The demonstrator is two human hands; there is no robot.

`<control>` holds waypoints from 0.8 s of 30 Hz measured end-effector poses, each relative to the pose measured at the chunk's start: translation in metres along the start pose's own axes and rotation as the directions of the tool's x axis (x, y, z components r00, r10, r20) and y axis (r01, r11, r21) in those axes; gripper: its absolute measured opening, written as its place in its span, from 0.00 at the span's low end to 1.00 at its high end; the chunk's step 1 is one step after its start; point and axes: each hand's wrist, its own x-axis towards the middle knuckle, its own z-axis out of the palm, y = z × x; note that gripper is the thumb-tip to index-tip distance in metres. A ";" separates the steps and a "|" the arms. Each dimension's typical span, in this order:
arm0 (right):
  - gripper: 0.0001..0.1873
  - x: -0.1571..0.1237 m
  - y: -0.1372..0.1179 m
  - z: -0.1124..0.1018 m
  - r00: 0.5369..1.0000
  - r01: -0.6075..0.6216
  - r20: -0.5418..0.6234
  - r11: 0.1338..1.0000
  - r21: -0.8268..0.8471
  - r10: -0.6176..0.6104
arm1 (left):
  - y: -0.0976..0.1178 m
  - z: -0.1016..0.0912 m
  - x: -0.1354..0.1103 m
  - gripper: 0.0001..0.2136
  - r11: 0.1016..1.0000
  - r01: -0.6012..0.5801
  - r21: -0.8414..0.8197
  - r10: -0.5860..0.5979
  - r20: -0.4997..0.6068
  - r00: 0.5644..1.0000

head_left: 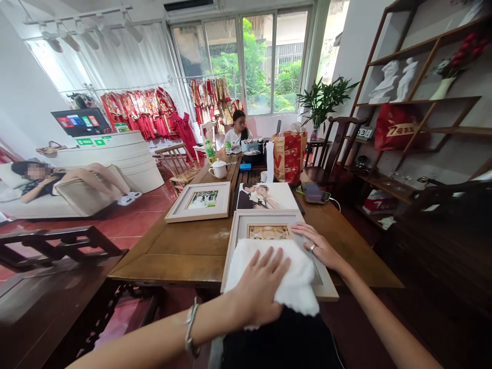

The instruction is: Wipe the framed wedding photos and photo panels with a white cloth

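Note:
My left hand (261,287) lies flat with fingers spread on a white cloth (295,266), pressing it against a framed picture (326,287). The cloth covers the lower middle of the frame and hangs past its near edge. Resting on the frame's upper right part, my right hand (317,243) has its fingers stretched out and wears a ring. Above the cloth, part of the small brown-toned photo (269,231) shows; the rest is hidden. A wedding photo print (265,197) lies just behind the frame.
On the wooden table (161,256) are a second framed photo (202,201), a white teapot (219,168), a phone (315,193) with a cable and a red paper bag (290,154). One person (239,130) sits at the far end; another (61,182) lies on a sofa.

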 end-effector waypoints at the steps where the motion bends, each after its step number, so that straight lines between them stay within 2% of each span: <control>1: 0.20 0.000 0.001 0.000 1.000 0.004 0.001 1.000 0.004 -0.004 | -0.006 0.000 0.013 0.40 0.999 0.044 0.018 -0.044 -0.012 0.999; 4: 0.20 -0.001 0.001 0.000 1.000 -0.020 0.001 1.000 0.004 0.020 | -0.036 -0.003 0.049 0.39 0.975 0.197 0.101 -0.189 -0.081 0.979; 6: 0.21 -0.002 -0.001 0.000 0.999 -0.047 0.001 0.999 -0.001 0.047 | -0.060 -0.008 0.062 0.37 0.953 0.266 0.143 -0.247 -0.133 0.960; 9: 0.22 -0.002 -0.003 -0.001 0.999 -0.048 0.003 0.999 0.000 0.048 | -0.085 -0.021 0.061 0.34 0.909 0.388 0.150 -0.359 -0.188 0.914; 11: 0.23 -0.001 -0.004 -0.001 0.999 -0.035 0.007 0.999 -0.001 0.035 | -0.088 -0.029 0.047 0.31 0.885 0.445 0.140 -0.422 -0.165 0.891; 13: 0.24 -0.001 -0.004 -0.001 1.000 -0.027 0.011 1.000 -0.009 0.027 | -0.077 -0.034 0.028 0.29 0.885 0.444 0.140 -0.436 -0.089 0.896; 15: 0.24 -0.001 -0.003 -0.001 1.000 -0.023 0.004 1.000 -0.017 0.023 | -0.055 -0.033 0.005 0.30 0.908 0.399 0.128 -0.404 0.015 0.914; 17: 0.23 -0.001 -0.003 0.000 1.000 -0.016 -0.004 1.000 -0.019 0.016 | -0.028 -0.026 -0.015 0.34 0.946 0.316 0.068 -0.321 0.089 0.943; 19: 0.22 -0.001 -0.002 0.000 1.000 -0.012 -0.009 1.000 -0.018 0.011 | -0.003 -0.015 -0.026 0.37 0.982 0.188 -0.012 -0.186 0.104 0.977; 21: 0.21 -0.001 -0.002 0.001 1.000 -0.008 -0.009 1.000 -0.018 0.008 | 0.013 -0.005 -0.023 0.40 0.994 0.094 -0.053 -0.090 0.068 0.994; 24: 0.20 -0.001 0.000 0.000 1.000 0.008 -0.009 1.000 -0.013 -0.008 | 0.016 0.002 0.005 0.41 0.995 0.096 -0.029 -0.096 0.011 0.995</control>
